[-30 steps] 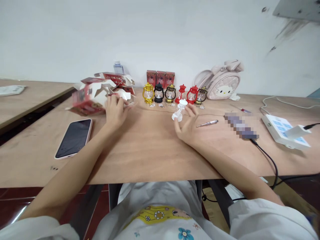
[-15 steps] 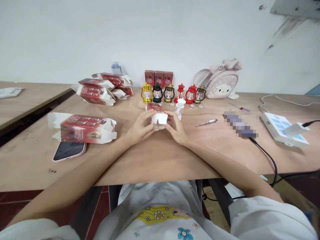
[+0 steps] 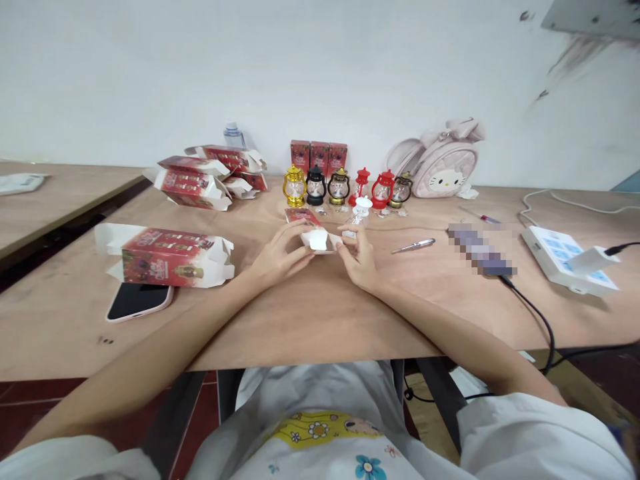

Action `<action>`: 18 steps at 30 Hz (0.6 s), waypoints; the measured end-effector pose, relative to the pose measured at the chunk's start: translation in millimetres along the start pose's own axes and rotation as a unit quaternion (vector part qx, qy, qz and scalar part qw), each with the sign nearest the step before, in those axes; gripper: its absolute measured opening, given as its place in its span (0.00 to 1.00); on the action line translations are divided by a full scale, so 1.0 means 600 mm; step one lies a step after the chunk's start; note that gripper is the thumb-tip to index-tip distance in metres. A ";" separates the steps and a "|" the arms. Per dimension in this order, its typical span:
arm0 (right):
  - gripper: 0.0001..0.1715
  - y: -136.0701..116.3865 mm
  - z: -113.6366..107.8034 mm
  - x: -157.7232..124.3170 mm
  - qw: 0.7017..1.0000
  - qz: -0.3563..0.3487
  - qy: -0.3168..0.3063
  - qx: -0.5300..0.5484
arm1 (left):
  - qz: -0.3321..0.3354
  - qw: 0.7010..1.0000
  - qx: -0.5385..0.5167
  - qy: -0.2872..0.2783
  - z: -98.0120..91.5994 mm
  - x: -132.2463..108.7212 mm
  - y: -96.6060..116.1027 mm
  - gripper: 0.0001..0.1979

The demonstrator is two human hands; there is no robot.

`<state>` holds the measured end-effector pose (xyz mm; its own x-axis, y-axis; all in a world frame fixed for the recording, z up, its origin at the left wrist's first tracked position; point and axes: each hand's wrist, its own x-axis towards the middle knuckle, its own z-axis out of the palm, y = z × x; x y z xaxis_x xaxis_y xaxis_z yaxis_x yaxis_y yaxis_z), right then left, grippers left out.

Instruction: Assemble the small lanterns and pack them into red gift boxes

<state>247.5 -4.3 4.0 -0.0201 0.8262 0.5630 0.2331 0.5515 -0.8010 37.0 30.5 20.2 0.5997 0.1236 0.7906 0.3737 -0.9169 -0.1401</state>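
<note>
A small red printed cardboard box [image 3: 303, 215] lies tilted between my hands, its white end flaps towards me. My left hand [image 3: 283, 255] is closed round the box's left side. With thumb and fingertips, my right hand [image 3: 359, 259] pinches the white flap at the right end. Just behind my right hand stands a white miniature lantern [image 3: 362, 209], partly hidden by the fingers. Beyond it is a row of small lanterns: a gold one [image 3: 295, 187], a black one [image 3: 315, 186], a red one [image 3: 383, 189] and several others.
Three closed red boxes [image 3: 319, 157] stand against the wall. Open boxes [image 3: 193, 181] are piled at back left; another open box [image 3: 165, 258] lies by a phone [image 3: 140, 301]. To the right are a pen [image 3: 413, 246], a screwdriver [image 3: 487, 218], a pink bag [image 3: 445, 167] and a power strip [image 3: 567, 257].
The box has tilted over to the left, and its end flaps now spread to the right. My right hand has drawn slightly away from the left, fingers more curled.
</note>
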 end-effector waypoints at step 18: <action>0.10 0.011 0.006 0.002 0.998 -0.002 0.012 0.062 | 0.007 1.000 0.007 0.015 0.007 -0.008 -0.001 0.10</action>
<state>245.7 0.9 -1.5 0.0029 0.8217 0.5700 0.1108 0.5662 -0.8168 36.8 32.2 13.7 0.5829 0.0989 0.8065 0.3749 -0.9133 -0.1589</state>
